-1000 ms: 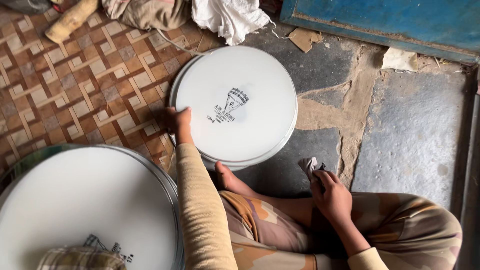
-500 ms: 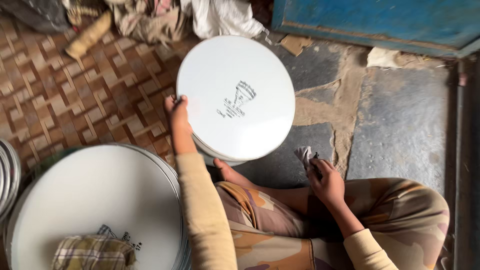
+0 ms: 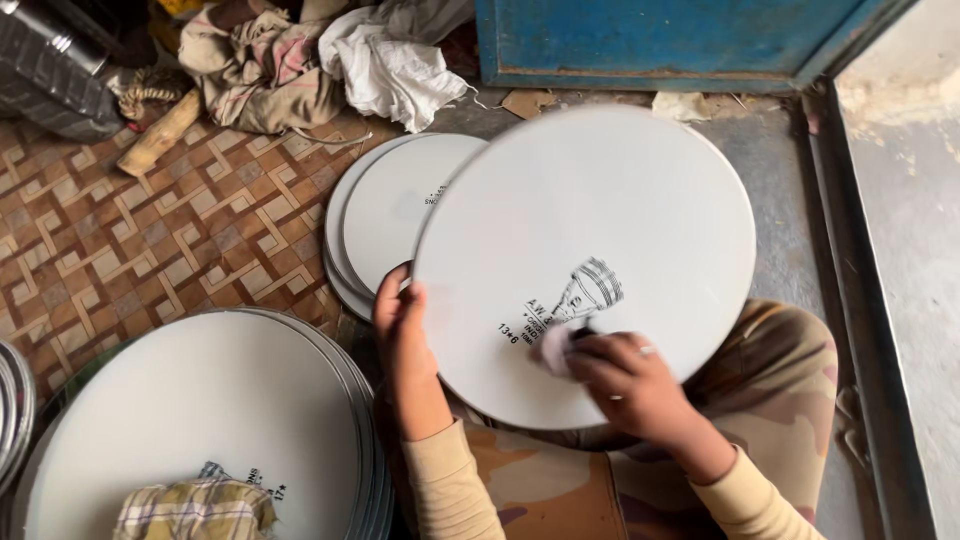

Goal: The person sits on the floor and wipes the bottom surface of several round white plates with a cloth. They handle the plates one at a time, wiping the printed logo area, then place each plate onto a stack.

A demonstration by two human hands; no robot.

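Here, my hands tilt a large round white drumhead disc [image 3: 600, 240] over my lap and rub its printed mark.
My left hand [image 3: 405, 330] curls around the near rim to steady it — fingers closed on the edge; my right hand [image 3: 625, 385] is bunched shut on a small white cloth wad [image 3: 555, 345] pressed to the face. More white discs [image 3: 385, 215] lie stacked behind it on patterned brown floor covering [image 3: 150, 240], beside bare grey concrete floor [image 3: 780, 160] and a blue door [image 3: 660, 40].

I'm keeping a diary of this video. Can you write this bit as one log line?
left hand: grips white round drumhead at its edge | right hand: presses small white cloth on printed logo | stack of drumheads: behind, on floor
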